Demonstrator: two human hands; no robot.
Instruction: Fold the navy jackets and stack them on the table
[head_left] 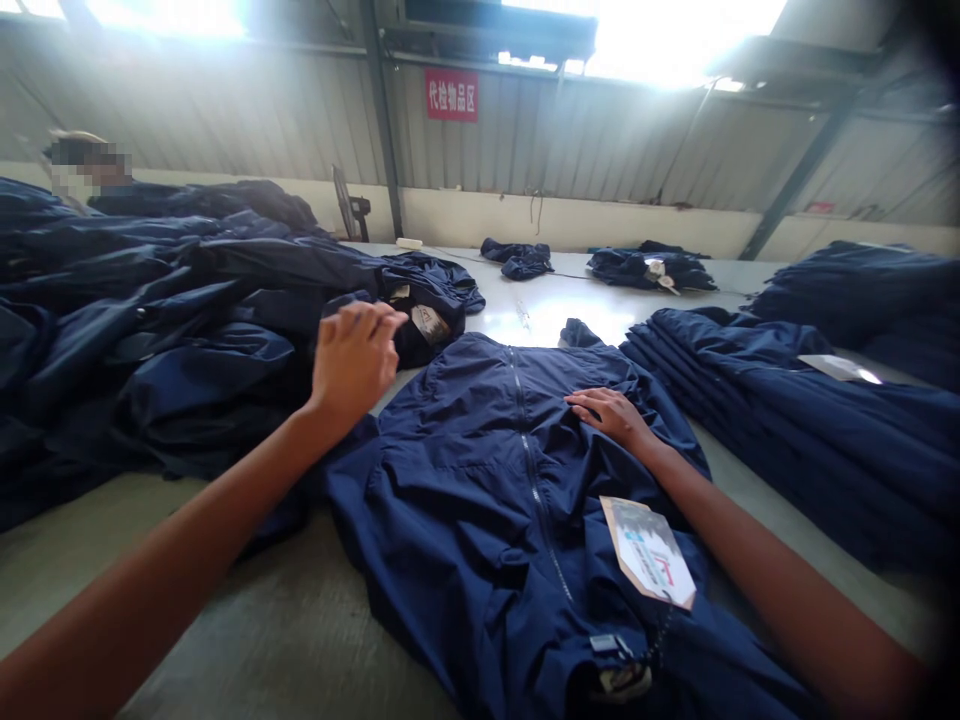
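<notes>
- While your right hand (609, 416) lies open on the navy jacket (457, 510), its fingers sit together, clamping nothing.
- Your left hand (354, 362) hovers just above the jacket's collar (495, 350), fingers curled and empty.
- The jacket lies flat on the table (225, 600) — zip (531, 460) up the middle, paper tag (649, 552) near your right wrist.
- A heap of navy garments (150, 330) lies to your left, a folded stack (795, 450) to your right.

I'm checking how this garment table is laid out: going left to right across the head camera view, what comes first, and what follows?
heap of navy jackets → left hand → zipped navy jacket laid flat → right hand → folded stack of navy jackets
</notes>
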